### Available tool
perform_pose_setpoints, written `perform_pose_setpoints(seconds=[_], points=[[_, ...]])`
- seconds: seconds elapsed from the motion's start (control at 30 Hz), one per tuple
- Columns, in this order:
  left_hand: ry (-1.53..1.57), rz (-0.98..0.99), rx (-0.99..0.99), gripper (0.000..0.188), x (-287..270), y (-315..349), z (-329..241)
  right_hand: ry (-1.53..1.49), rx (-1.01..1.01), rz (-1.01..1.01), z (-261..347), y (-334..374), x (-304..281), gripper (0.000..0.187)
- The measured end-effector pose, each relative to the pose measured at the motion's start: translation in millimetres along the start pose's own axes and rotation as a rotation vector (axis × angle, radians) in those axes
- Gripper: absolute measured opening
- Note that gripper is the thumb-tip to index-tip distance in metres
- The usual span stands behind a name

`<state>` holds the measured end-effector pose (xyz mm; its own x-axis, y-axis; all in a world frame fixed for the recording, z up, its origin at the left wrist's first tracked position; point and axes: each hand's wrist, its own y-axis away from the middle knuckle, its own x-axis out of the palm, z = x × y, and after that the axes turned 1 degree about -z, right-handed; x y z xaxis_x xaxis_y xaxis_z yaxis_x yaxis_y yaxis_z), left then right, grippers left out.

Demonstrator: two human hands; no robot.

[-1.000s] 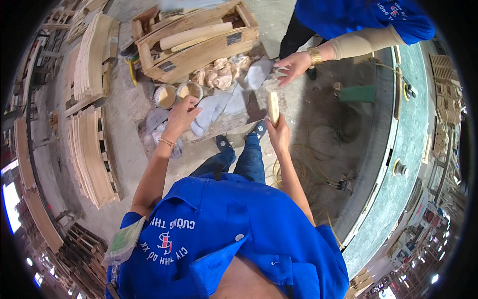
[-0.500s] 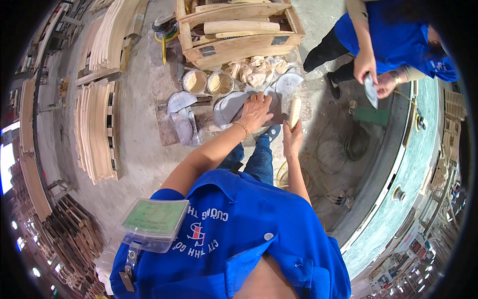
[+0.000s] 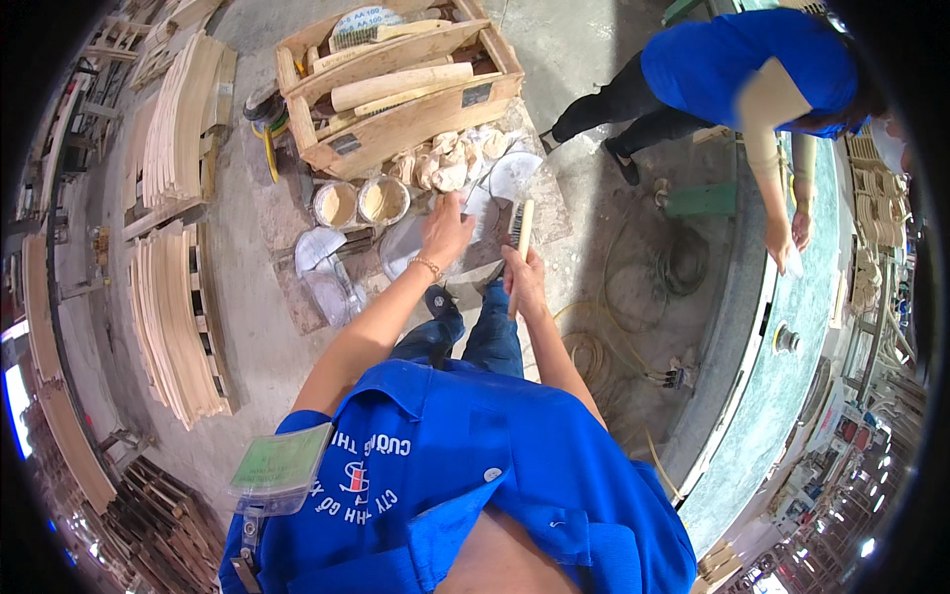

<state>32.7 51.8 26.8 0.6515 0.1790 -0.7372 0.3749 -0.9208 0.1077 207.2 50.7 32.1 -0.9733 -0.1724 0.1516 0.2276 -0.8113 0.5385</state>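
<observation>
My right hand (image 3: 525, 279) grips a wire brush (image 3: 525, 224) with a pale wooden handle, held upright with its dark bristles facing left. My left hand (image 3: 447, 234) is over grey round sanding discs (image 3: 404, 246), its fingers curled in; whatever they hold is hidden. Another pale grey disc (image 3: 516, 175) lies beyond, to the right of that hand. Bent, dusty grey sheets (image 3: 329, 274) lie to the left. Two round tubs (image 3: 384, 201) of yellowish material stand just past the discs, beside a heap of crumpled cream-coloured pieces (image 3: 450, 160).
A wooden crate (image 3: 411, 132) holding brushes and a wooden roller stands at the far side. Curved wood strips (image 3: 173, 322) are stacked at left. On the right, a co-worker in blue (image 3: 752, 69) reaches over a long green-topped bench (image 3: 767, 396). Hoses (image 3: 594, 361) lie on the floor.
My left hand's fingers, spread over the discs before, are now curled in. The brush has turned, its bristles more visible. My view has shifted right. The co-worker has bent over the bench.
</observation>
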Motion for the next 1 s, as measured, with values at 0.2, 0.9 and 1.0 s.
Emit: perform_pose_setpoints(seconds=[0.2, 0.9, 1.0], points=[[0.056, 0.041, -0.197, 0.028, 1.5, -2.1, -4.2, -0.222, 0.142, 0.101, 2.5, -23.3, 21.8, 0.016], [-0.495, 0.098, 0.319, 0.074, -12.4, 23.1, -38.7, 0.005, -0.086, -0.115, 14.5, -15.1, 5.6, 0.017], [-0.53, 0.135, 0.351, 0.066, -10.5, 27.9, -40.4, 0.048, -0.106, -0.113, 14.5, -11.9, 6.4, 0.017]])
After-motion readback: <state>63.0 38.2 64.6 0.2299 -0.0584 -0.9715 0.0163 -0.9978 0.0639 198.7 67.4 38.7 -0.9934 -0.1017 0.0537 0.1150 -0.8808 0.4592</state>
